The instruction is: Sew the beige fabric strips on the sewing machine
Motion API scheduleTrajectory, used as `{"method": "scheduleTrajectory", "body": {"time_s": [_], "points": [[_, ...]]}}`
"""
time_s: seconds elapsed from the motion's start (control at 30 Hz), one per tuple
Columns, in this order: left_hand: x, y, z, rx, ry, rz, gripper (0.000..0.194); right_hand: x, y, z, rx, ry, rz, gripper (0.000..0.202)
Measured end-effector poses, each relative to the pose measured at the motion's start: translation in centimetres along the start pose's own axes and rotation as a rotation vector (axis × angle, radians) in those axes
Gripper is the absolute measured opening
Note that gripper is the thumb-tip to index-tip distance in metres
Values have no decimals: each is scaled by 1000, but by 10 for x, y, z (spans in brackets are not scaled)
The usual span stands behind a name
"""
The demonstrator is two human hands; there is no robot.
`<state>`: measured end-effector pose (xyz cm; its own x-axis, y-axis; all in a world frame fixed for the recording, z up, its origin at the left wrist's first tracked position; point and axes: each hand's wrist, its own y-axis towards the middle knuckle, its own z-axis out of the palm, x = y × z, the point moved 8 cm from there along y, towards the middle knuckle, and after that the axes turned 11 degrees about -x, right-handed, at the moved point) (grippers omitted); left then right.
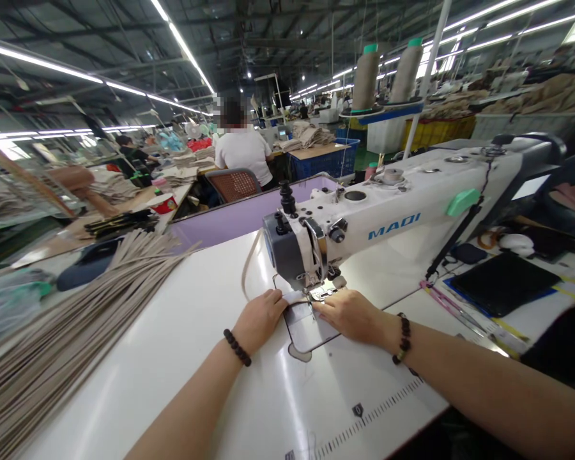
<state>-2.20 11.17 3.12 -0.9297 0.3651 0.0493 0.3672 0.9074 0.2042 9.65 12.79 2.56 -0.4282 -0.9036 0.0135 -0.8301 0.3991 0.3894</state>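
A white sewing machine stands on a white table. Just left of its needle area, my left hand is closed on a narrow beige fabric strip, which loops up behind the hand. My right hand rests at the right of the presser foot, fingers bent together close to the metal plate; whatever lies under its fingertips is hidden. A short stretch of the strip shows between the two hands, by the foot.
A large bundle of beige strips covers the table's left side. Pink-handled scissors and a black pad lie at the right. Thread cones stand behind the machine. A seated person in white is ahead.
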Motion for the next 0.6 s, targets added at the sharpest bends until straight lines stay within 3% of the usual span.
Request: {"method": "scheduleTrajectory", "body": {"time_s": [0.17, 0.33, 0.47, 0.6], "points": [[-4, -1, -3, 24, 8, 31, 17, 0, 2, -1, 1, -3, -3, 15], [-49, -9, -5, 155, 61, 84, 23, 1, 1, -3, 12, 6, 0, 16], [-74, -8, -4, 225, 42, -33, 26, 2, 1, -4, 23, 21, -9, 15], [-76, -5, -1, 223, 0, -125, 29, 2, 1, -4, 30, 26, -6, 16]]}}
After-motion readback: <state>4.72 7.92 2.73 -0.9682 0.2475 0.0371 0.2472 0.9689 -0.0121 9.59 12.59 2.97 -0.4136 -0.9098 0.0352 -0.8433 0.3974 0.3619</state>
